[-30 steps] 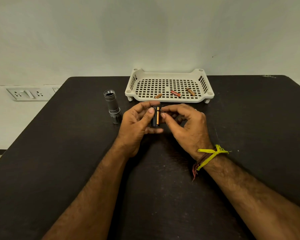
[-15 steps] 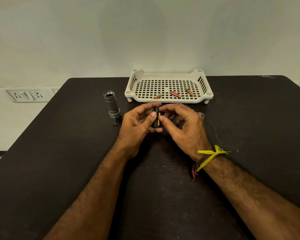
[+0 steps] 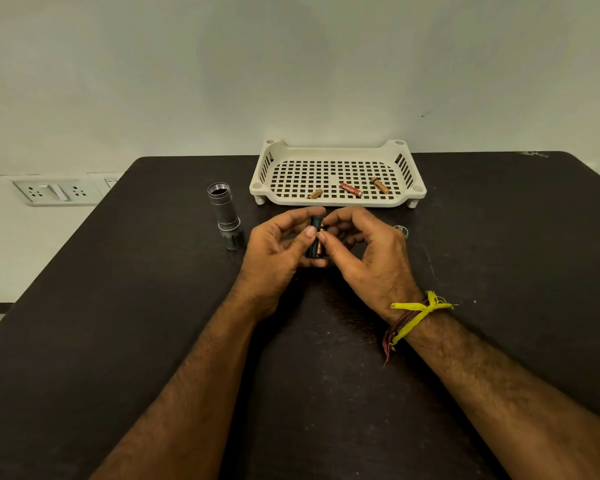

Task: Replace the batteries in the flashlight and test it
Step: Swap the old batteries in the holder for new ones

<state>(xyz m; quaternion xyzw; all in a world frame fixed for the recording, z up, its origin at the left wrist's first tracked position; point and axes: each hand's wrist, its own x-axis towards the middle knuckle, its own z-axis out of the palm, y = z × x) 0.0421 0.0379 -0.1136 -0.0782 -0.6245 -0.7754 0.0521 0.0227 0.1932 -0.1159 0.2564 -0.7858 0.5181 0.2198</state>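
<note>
A black battery holder [image 3: 314, 239] with a copper-coloured battery in it stands upright between my hands over the black table [image 3: 118, 306]. My left hand [image 3: 274, 258] grips it with thumb and fingers. My right hand [image 3: 364, 254] pinches its right side, the thumb tip on the battery. The grey flashlight body [image 3: 225, 216] stands head down on the table to the left, its threaded end open upward. A small round tail cap [image 3: 401, 231] lies just right of my right hand, partly hidden.
A cream perforated tray [image 3: 336, 199] sits at the table's far edge holding three loose batteries: a copper one [image 3: 315, 194], a red one [image 3: 351, 189] and another copper one [image 3: 380, 185]. A wall socket plate [image 3: 58, 192] is at left.
The battery in the holder has turned or sunk so less of its copper side shows. My right thumb has shifted onto it. Both hands stay at the same spot.
</note>
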